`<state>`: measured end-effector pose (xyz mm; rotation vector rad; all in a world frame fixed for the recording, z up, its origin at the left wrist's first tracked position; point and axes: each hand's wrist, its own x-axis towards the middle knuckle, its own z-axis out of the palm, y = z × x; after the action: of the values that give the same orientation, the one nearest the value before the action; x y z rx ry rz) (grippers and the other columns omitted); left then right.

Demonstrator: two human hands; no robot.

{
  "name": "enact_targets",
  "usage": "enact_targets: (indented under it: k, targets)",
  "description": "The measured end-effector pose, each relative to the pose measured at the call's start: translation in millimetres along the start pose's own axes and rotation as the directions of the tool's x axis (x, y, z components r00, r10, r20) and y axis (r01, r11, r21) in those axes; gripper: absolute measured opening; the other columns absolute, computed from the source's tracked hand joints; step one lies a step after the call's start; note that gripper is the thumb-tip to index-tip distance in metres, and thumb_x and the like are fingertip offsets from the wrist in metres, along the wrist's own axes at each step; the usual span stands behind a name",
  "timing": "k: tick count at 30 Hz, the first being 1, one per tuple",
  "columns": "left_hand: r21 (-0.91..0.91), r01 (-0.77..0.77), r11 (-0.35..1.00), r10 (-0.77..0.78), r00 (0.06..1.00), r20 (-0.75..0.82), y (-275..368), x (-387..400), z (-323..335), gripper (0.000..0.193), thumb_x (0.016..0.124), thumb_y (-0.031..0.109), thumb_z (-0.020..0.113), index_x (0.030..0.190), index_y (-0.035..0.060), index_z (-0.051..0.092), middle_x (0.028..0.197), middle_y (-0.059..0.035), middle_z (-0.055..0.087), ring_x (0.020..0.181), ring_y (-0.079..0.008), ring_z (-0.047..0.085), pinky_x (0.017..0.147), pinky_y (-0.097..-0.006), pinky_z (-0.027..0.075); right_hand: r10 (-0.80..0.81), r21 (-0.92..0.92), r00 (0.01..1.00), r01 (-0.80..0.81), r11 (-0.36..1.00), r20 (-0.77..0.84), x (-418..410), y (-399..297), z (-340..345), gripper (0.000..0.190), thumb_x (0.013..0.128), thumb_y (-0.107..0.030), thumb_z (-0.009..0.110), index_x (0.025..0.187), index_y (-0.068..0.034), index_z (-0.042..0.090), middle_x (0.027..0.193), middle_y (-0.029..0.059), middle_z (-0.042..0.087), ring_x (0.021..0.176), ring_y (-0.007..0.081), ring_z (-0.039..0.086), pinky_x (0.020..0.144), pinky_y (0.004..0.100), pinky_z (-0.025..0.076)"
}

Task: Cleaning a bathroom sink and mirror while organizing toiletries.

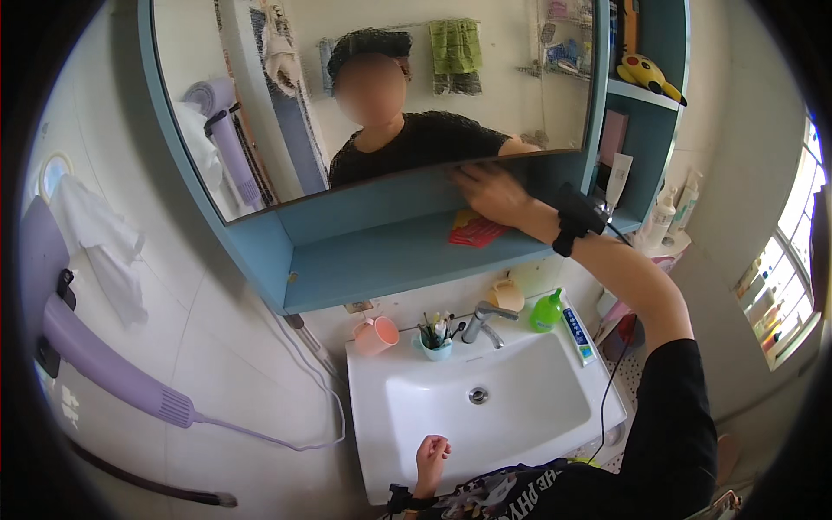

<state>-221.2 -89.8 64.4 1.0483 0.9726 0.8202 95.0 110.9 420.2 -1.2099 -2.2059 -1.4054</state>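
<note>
My right hand (pixel 497 195) reaches into the long blue shelf (pixel 370 250) below the mirror (pixel 520 84). Its slightly blurred fingertips are close to the mirror's lower edge, and I cannot tell whether they hold anything. Just under this hand, a red and yellow packet (pixel 478 231) lies on the shelf board, partly covered by the hand. Over the front of the white washbasin (pixel 403 416), my left hand (pixel 432 452) hangs with its fingers curled in and nothing visible in them.
Along the basin's back stand a pink cup (pixel 376 336), a light-blue toothbrush holder (pixel 435 351), a chrome faucet (pixel 481 322), a green pump bottle (pixel 546 312) and a toothpaste tube (pixel 578 338). A purple hair dryer (pixel 117 364) hangs left. Side shelves hold a yellow plush toy (pixel 643 70).
</note>
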Motion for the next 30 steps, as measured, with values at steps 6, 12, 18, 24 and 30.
enact_targets:
  k: [6,12,18,24,30]
  targets:
    - [-0.052,0.037,0.998,-0.03,0.991,0.132,6,6,9,0.012,0.087,0.013,0.051,0.087,0.0019,0.053,0.072,-0.004,0.056,0.065,-0.0096,0.053,0.057,-0.021,0.041,-0.109,0.038,0.994,0.108,0.993,0.013,20,-15,-3,0.039,0.068,-0.014,0.054,0.105,-0.001,0.057,0.113,0.0053,0.051,0.104,0.021,0.046,0.087,0.0328,0.04]
    - [-0.014,0.042,0.999,-0.043,0.997,-0.07,-3,-9,-18,0.012,0.087,0.014,0.051,0.086,0.0023,0.052,0.072,-0.0036,0.056,0.066,-0.0097,0.053,0.057,-0.0213,0.041,-0.083,-0.117,0.993,0.093,0.989,0.084,-7,2,-4,0.042,0.068,-0.016,0.054,0.108,-0.004,0.057,0.114,0.0032,0.05,0.102,0.0179,0.047,0.087,0.0297,0.038]
    - [-0.015,0.006,1.0,-0.005,0.998,0.065,8,4,-3,0.011,0.087,0.014,0.051,0.086,0.0029,0.052,0.072,-0.0031,0.056,0.065,-0.0097,0.053,0.056,-0.0214,0.041,-0.133,-0.153,0.984,0.15,0.977,0.119,18,-14,-9,0.043,0.071,-0.017,0.051,0.111,-0.004,0.055,0.118,0.0045,0.049,0.105,0.0186,0.046,0.089,0.0312,0.036]
    - [0.011,0.02,1.0,-0.02,1.0,-0.018,6,-6,-12,0.012,0.087,0.015,0.051,0.086,0.0034,0.052,0.073,-0.0031,0.056,0.066,-0.0097,0.053,0.057,-0.0214,0.041,-0.267,-0.201,0.958,0.284,0.938,0.11,-14,13,-11,0.029,0.068,-0.016,0.052,0.088,-0.002,0.065,0.115,0.0058,0.05,0.105,0.0193,0.044,0.097,0.033,0.031]
    - [0.04,-0.008,0.999,0.006,0.999,0.051,19,1,-1,0.013,0.088,0.015,0.051,0.086,0.003,0.052,0.073,-0.0032,0.056,0.066,-0.0096,0.053,0.057,-0.0214,0.041,-0.259,-0.201,0.942,0.302,0.932,0.215,2,2,-6,0.027,0.07,-0.018,0.051,0.088,-0.003,0.064,0.114,0.0062,0.05,0.107,0.0189,0.043,0.1,0.0345,0.028]
